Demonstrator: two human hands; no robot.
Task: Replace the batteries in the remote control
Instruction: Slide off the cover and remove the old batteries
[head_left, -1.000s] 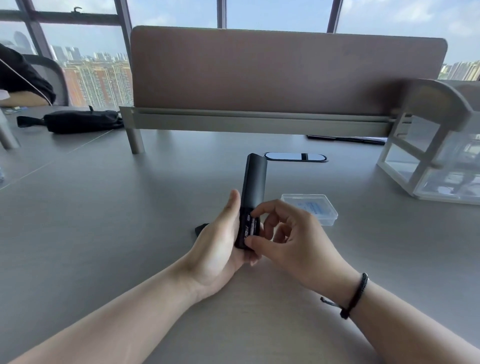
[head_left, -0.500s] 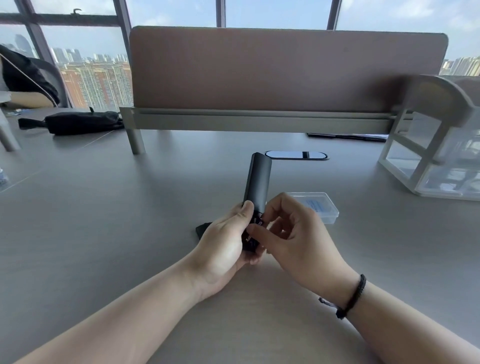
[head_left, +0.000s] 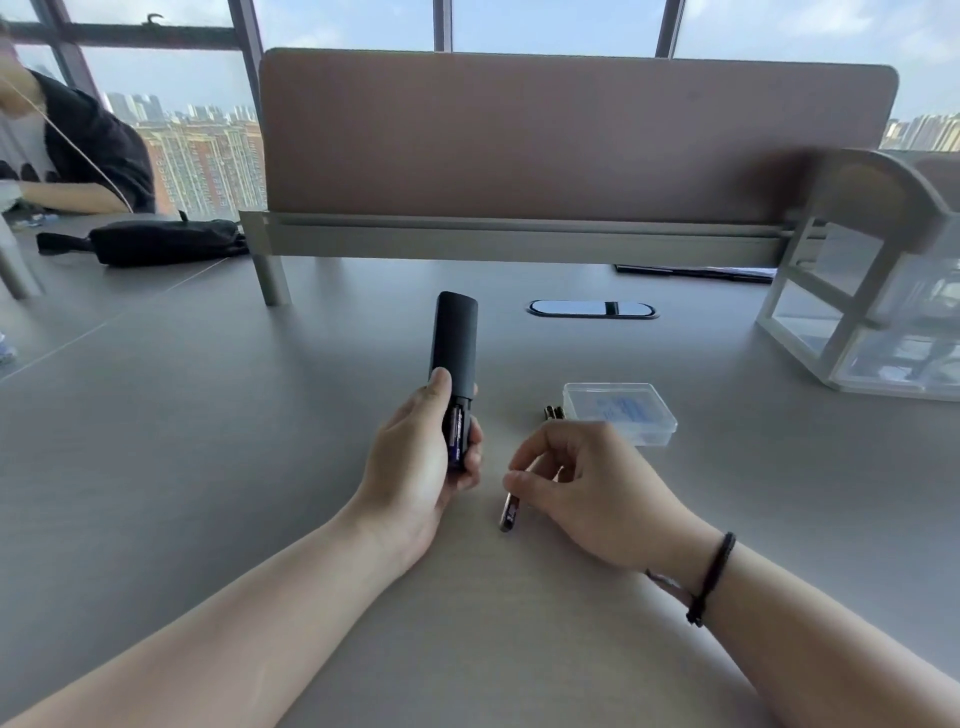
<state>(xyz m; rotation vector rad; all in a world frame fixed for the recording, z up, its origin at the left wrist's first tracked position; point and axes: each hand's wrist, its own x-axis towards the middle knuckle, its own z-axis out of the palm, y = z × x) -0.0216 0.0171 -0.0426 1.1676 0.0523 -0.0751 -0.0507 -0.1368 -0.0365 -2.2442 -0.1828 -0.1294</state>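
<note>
The left hand (head_left: 415, 467) grips the black remote control (head_left: 453, 353) by its near end, the thumb lying along the left edge and the fingers (head_left: 471, 451) curled round the right side. The remote is raised off the desk (head_left: 208, 441) and points away from the person. Its battery bay is uncovered at the near end, and one purple-labelled battery (head_left: 456, 434) sits in it.

The right hand (head_left: 587, 488) hovers just right of the left one, low over the desk. Its thumb and forefinger pinch the upper end of a loose battery (head_left: 509, 514), which slants down toward the desk; whether its lower tip touches the surface cannot be told. The other fingers are loosely curled. A black cord bracelet (head_left: 711, 577) circles the right wrist.

Beyond the right hand, two more batteries (head_left: 554, 412) lie side by side on the desk, just beside a shallow clear plastic box (head_left: 623, 413) with its lid on. Further back are an oval cable port (head_left: 591, 308) and a brown divider screen (head_left: 571, 135). A white-framed clear organiser (head_left: 862, 291) stands at the far right, and a black pouch (head_left: 161, 241) lies at the far left, near another person's arm.
</note>
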